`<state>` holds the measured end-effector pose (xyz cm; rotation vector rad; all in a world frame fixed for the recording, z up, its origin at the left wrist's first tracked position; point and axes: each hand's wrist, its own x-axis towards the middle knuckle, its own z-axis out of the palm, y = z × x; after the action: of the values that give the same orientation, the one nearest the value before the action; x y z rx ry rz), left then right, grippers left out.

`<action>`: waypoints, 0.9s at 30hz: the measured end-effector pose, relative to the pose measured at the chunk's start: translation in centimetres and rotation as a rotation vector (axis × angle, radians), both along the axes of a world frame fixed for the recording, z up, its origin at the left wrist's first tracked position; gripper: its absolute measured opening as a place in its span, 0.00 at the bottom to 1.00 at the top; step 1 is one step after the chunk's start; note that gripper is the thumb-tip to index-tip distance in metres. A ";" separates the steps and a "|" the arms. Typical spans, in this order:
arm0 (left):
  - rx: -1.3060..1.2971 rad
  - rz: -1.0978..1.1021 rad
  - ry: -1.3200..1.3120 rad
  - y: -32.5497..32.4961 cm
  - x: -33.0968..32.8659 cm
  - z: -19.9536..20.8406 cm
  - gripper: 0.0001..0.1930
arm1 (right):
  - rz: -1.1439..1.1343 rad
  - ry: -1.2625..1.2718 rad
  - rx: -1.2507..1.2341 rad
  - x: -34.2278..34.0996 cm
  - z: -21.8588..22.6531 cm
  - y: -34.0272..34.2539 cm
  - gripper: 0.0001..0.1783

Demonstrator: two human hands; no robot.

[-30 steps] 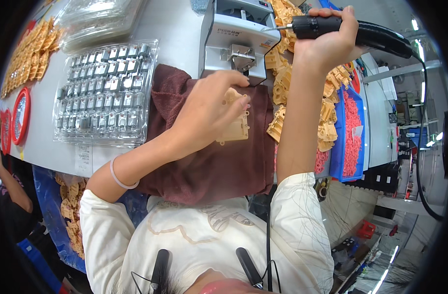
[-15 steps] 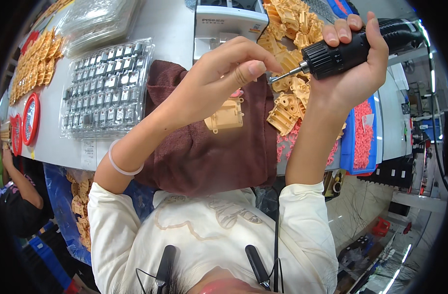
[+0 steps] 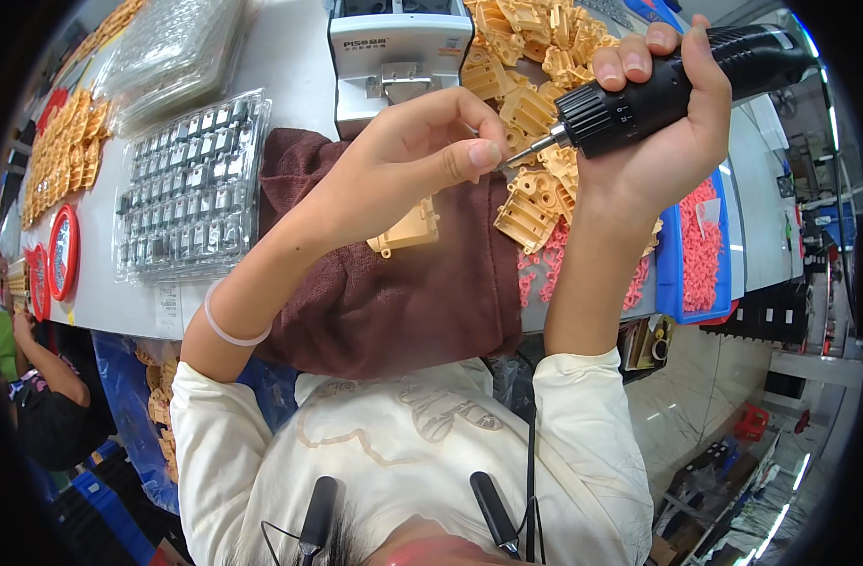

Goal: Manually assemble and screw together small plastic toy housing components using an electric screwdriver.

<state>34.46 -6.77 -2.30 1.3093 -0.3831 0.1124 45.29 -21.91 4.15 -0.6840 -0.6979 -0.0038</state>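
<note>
A black electric screwdriver [image 3: 630,113] is gripped in my right hand [image 3: 653,156], its thin metal bit pointing left and slightly down. At the bit's tip, the thumb and forefinger of my left hand [image 3: 403,160] come together; whatever small piece they pinch is hidden. Under that hand, a peach-coloured plastic housing [image 3: 411,232] lies on a folded brown towel [image 3: 394,307], partly covered by the wrist and fingers.
Beyond the towel stands a white and grey machine [image 3: 398,57]. Peach housings [image 3: 531,203] are heaped right of it, near loose pink parts [image 3: 545,269] and a blue bin [image 3: 672,274]. On the left sit a clear tray of small metal parts [image 3: 191,179] and a red ring [image 3: 64,253].
The screwdriver has moved a little left and its bit tip now meets my left fingertips, hiding the small metal piece seen at the tip before. The view has shifted slightly.
</note>
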 end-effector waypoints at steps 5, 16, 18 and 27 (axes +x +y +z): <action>-0.041 0.022 0.005 -0.2 0.2 -0.5 0.10 | -0.047 0.016 -0.005 0.2 -0.1 -0.3 0.13; 0.765 1.047 0.069 8.5 7.0 5.3 0.10 | -0.111 0.113 -0.001 -0.1 -0.4 -1.5 0.14; 1.086 1.033 -0.155 8.7 6.9 4.6 0.12 | -0.105 0.136 -0.018 -0.7 -0.3 -1.4 0.16; 1.091 1.061 0.117 9.1 3.2 3.0 0.16 | -0.357 0.017 -0.393 -1.1 -2.4 0.5 0.23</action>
<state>37.63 2.34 0.66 2.4769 0.4864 0.7918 44.19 -21.43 1.80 -1.1783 -0.5561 -0.1931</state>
